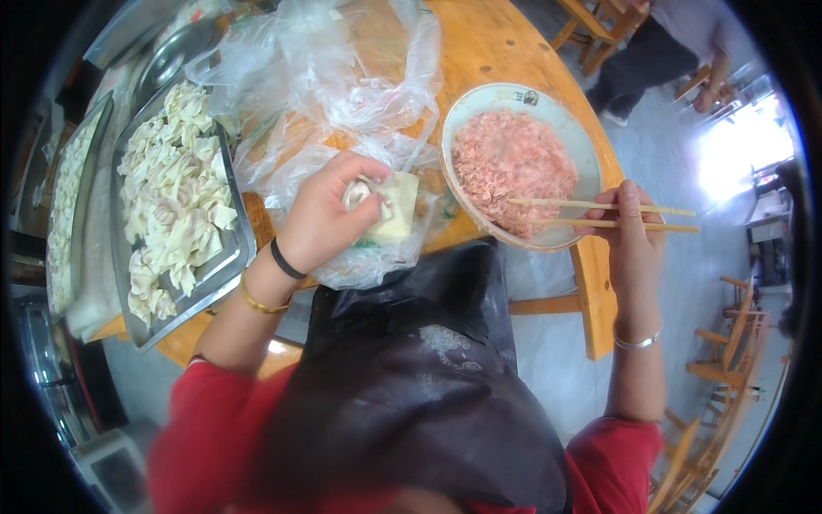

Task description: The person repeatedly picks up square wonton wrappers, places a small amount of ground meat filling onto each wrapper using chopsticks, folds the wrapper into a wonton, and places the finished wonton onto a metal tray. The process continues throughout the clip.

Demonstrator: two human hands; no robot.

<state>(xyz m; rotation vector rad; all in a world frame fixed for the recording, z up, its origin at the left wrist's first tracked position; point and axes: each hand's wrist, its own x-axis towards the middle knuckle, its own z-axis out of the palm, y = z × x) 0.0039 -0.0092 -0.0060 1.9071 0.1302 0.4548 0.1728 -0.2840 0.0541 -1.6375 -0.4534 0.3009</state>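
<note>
My left hand (327, 212) is curled around a folded wonton (357, 193), its thumb and fingers pinching the dough. Right beside and below it lies a stack of square wonton wrappers (399, 204) on a clear plastic bag (359, 266). With my right hand (629, 225) I grip a pair of wooden chopsticks (668, 218). Their tips rest in the pink minced meat (514, 164), which fills much of a large pale bowl (585, 154). On the left, a metal tray (241, 241) carries a heap of folded wontons (176, 193).
Crumpled clear plastic bags (321, 70) cover the middle of the wooden table (494, 45). Another long tray of wontons (70, 212) stands at the far left, near a metal lid (176, 54). A person (655, 58) is at the upper right. Wooden chairs (729, 334) stand to the right.
</note>
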